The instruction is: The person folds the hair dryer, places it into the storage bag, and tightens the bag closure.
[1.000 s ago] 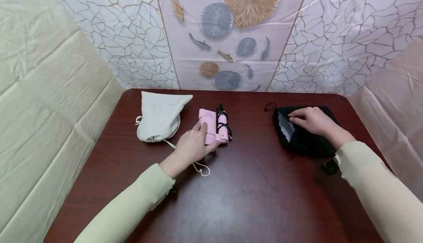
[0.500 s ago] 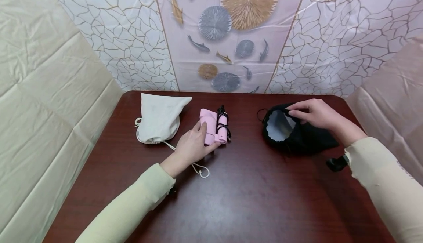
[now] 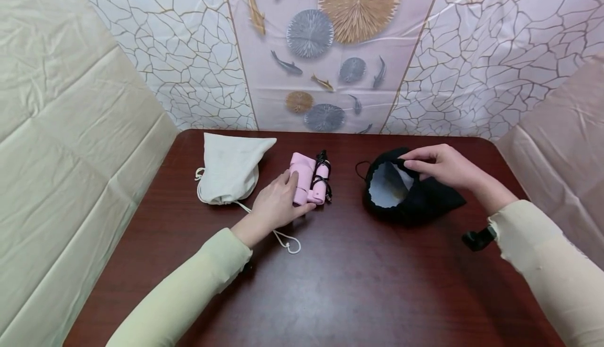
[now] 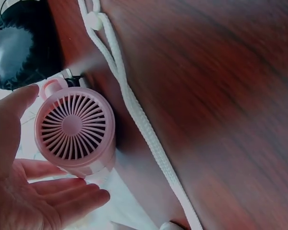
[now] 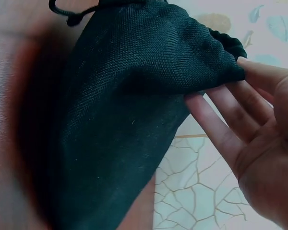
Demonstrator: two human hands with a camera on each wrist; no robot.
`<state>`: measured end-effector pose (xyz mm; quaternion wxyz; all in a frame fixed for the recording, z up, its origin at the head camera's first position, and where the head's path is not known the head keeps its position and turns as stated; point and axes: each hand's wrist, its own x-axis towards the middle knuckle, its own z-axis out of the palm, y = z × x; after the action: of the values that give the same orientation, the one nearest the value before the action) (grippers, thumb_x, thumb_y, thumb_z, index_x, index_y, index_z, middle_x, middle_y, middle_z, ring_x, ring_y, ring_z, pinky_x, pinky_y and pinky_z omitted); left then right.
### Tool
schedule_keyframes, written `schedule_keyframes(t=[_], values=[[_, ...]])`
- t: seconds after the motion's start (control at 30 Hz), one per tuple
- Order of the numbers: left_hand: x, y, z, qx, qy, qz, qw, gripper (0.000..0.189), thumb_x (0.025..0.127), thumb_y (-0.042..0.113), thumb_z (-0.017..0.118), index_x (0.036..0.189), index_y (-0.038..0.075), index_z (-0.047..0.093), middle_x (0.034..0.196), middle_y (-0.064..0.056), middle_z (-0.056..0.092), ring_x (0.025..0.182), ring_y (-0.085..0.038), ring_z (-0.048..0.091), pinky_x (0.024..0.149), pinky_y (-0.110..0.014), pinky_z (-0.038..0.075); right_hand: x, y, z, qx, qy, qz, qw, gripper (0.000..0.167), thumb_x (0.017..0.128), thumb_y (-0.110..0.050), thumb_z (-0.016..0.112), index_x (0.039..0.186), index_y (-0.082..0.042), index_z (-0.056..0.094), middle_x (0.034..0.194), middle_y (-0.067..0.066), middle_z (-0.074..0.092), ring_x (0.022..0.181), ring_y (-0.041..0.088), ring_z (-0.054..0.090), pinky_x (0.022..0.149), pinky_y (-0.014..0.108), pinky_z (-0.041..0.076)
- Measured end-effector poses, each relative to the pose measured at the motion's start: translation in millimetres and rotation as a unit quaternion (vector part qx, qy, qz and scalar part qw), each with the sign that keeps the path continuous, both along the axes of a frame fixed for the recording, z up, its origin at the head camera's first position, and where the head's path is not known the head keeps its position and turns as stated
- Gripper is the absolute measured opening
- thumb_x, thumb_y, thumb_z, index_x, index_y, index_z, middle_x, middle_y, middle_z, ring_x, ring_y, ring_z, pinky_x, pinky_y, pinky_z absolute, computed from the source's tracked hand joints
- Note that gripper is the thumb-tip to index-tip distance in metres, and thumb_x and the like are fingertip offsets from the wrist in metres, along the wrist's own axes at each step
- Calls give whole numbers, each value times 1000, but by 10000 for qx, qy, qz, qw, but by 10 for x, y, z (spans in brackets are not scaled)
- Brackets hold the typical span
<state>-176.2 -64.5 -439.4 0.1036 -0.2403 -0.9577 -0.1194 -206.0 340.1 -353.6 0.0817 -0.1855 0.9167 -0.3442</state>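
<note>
A pink folding hair dryer (image 3: 303,179) lies on the table, a black cord wound about its handle (image 3: 320,183). In the left wrist view its round grille (image 4: 72,124) faces the camera. My left hand (image 3: 276,205) rests against the dryer, fingers along its left side and thumb by its near end; the fingers look loosely extended. On the right, my right hand (image 3: 443,166) pinches the rim of a black drawstring bag (image 3: 420,197) between thumb and fingers. The bag's mouth gapes toward the left, showing a pale lining. The right wrist view shows its dark outer cloth (image 5: 125,115).
A white drawstring pouch (image 3: 231,171) lies at the back left. Its white cord (image 3: 288,242) runs under my left arm, near the hair dryer. Behind the dark red table (image 3: 358,289) hangs a patterned backdrop (image 3: 306,32); pale cloth walls flank both sides.
My right hand has drawn the black bag leftward, toward the hair dryer, and its mouth has widened. Beside my left hand the hair dryer has shifted and turned slightly.
</note>
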Motion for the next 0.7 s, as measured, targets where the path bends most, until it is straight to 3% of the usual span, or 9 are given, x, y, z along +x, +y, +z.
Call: schedule_keyframes(t=[0.17,0.27,0.43,0.6,0.7], values=[[9,2,-77,-32,57,117,9999,89,89,59,80,143,-7,53,145,-29,59,123,-43,66,89,-54,62,20,-12,-89,17,-156,-60,9999,33,109,-19,64,136,-2,72,136,23,69,87,14,76,78,31,64],[57,16,-139,-166,260,116,9995,94,90,55,81,152,-8,48,152,-29,54,134,-45,60,97,-53,61,36,-22,-109,12,-184,-57,9998,33,109,-21,64,135,-2,72,135,23,69,88,15,76,79,30,64],[127,66,-193,-754,718,12,9946,96,90,49,83,154,-10,45,154,-33,50,137,-47,58,109,-49,54,56,-30,-122,7,-165,-45,9999,33,109,-21,63,135,-2,72,136,22,69,88,15,76,78,30,64],[126,86,-261,-1229,1088,38,9864,97,86,46,87,153,-11,45,153,-34,51,136,-45,59,107,-45,56,45,-61,-160,52,-162,9,9999,33,109,-19,63,136,-3,72,136,21,70,85,16,76,78,30,63],[110,74,-277,-1276,1278,16,9836,93,86,41,87,152,-11,47,150,-34,54,134,-44,61,108,-42,55,34,-92,-182,70,-180,13,9998,33,109,-20,64,136,-3,72,135,20,71,85,17,76,79,31,63]])
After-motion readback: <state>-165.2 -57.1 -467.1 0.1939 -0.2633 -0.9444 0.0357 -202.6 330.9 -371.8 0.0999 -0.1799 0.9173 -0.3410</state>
